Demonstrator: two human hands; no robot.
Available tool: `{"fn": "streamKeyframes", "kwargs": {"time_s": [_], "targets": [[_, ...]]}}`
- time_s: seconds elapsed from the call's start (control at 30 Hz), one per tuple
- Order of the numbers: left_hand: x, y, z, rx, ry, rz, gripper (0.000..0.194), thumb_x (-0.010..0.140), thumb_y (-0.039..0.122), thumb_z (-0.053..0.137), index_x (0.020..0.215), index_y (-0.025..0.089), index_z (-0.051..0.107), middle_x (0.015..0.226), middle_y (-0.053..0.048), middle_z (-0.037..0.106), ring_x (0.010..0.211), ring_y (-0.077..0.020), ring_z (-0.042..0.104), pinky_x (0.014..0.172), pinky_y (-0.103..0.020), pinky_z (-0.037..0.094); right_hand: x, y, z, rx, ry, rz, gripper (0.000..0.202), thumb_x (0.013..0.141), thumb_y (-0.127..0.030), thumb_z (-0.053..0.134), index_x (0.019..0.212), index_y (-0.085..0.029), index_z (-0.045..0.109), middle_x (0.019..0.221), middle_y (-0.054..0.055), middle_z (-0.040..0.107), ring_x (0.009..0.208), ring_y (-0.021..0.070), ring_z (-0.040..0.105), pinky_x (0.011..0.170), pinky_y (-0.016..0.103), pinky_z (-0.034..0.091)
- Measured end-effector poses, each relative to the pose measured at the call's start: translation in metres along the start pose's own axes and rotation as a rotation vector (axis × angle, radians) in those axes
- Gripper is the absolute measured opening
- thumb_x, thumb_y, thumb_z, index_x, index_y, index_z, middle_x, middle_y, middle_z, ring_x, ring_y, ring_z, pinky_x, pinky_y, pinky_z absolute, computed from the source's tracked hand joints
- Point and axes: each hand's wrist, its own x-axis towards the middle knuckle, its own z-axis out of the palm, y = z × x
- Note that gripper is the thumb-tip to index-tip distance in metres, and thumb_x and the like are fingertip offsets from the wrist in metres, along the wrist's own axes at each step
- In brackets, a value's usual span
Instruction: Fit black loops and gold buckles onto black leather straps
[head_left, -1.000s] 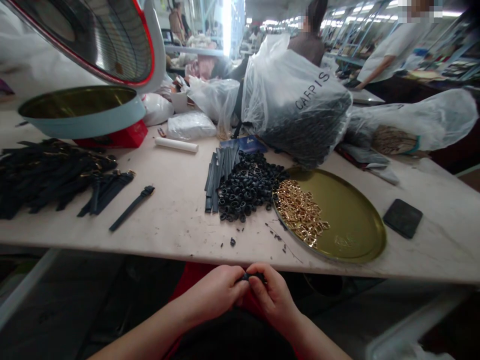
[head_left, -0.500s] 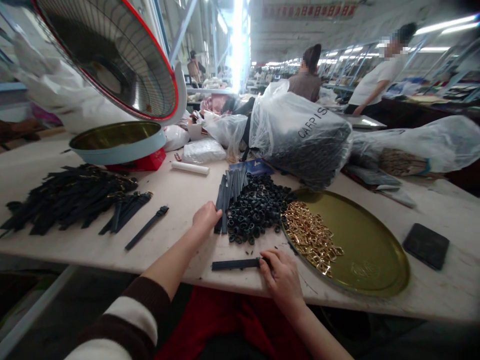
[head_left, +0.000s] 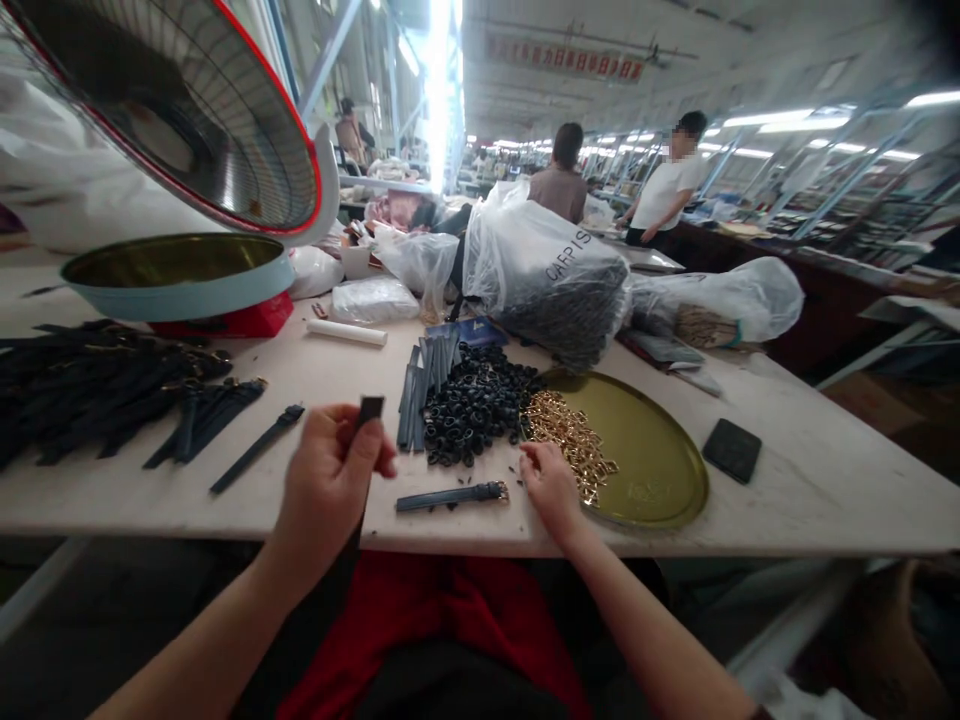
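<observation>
My left hand [head_left: 326,490] is raised above the table's front edge, its thumb and fingers closed on a flat black strap [head_left: 370,408] whose end sticks up. Beside the left rim of the round gold-coloured tray [head_left: 660,440], my right hand [head_left: 553,492] has its fingers curled together; whatever may be in them is hidden. Gold metal buckles [head_left: 566,430] lie heaped in the tray by these fingers. A black strap with a gold buckle [head_left: 450,497] rests on the table between my hands. Behind it are a pile of small black loops [head_left: 476,405] and several loose straps [head_left: 420,385].
Finished-looking black straps [head_left: 105,390] are heaped at the left, with one buckled strap [head_left: 259,447] apart. A deep round tin [head_left: 180,285] stands below a fan [head_left: 195,110]. Plastic bags [head_left: 547,280], a white roll [head_left: 346,332] and a dark phone-like slab [head_left: 733,450] lie about.
My left hand has lifted a strap from the loose ones and come nearer me. My right hand has let go of the buckled strap and moved beside the buckles. The view has shifted.
</observation>
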Motion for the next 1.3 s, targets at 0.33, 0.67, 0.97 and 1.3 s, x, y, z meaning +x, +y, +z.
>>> {"fn": "streamKeyframes", "kwargs": {"time_s": [0.33, 0.67, 0.97, 1.3], "targets": [[-0.062, -0.031, 0.048, -0.685, -0.442, -1.066, 0.028, 0.069, 0.002, 0.045, 0.094, 0.011, 0.052, 0.066, 0.002, 0.054, 0.045, -0.0028, 0.046, 0.044, -0.014, 0.036, 0.057, 0.004, 0.001, -0.257, -0.247, -0.142, 0.015, 0.078, -0.020, 0.050, 0.076, -0.013, 0.064, 0.083, 0.013, 0.060, 0.083, 0.0230, 0.055, 0.070, 0.031, 0.035], [-0.044, -0.040, 0.057, -0.564, -0.441, -1.126, 0.017, 0.075, 0.011, 0.056, 0.092, 0.011, 0.055, 0.083, -0.005, 0.065, 0.064, -0.0072, 0.060, 0.057, -0.015, 0.047, 0.045, 0.010, 0.004, -0.130, -0.379, -0.123, 0.014, 0.078, -0.015, 0.048, 0.087, -0.015, 0.058, 0.085, 0.009, 0.061, 0.080, 0.0202, 0.055, 0.071, 0.029, 0.036], [-0.031, -0.052, 0.065, 0.082, -0.630, -0.436, 0.028, 0.084, 0.033, 0.036, 0.067, 0.017, 0.051, 0.053, 0.002, 0.055, 0.048, -0.0108, 0.050, 0.051, -0.022, 0.037, 0.020, -0.016, -0.016, 0.673, -0.574, 0.215, 0.018, 0.074, -0.033, 0.058, 0.069, -0.017, 0.050, 0.061, -0.003, 0.055, 0.057, 0.0113, 0.051, 0.057, 0.024, 0.041], [-0.043, -0.048, 0.061, 0.319, -0.807, -0.228, 0.032, 0.086, 0.031, 0.032, 0.063, 0.019, 0.051, 0.049, 0.003, 0.051, 0.050, -0.0129, 0.049, 0.051, -0.022, 0.032, -0.028, -0.049, -0.028, 1.292, -0.608, 0.493, 0.028, 0.061, -0.034, 0.071, 0.079, -0.018, 0.057, 0.065, -0.005, 0.058, 0.058, 0.0081, 0.051, 0.059, 0.023, 0.040]]}}
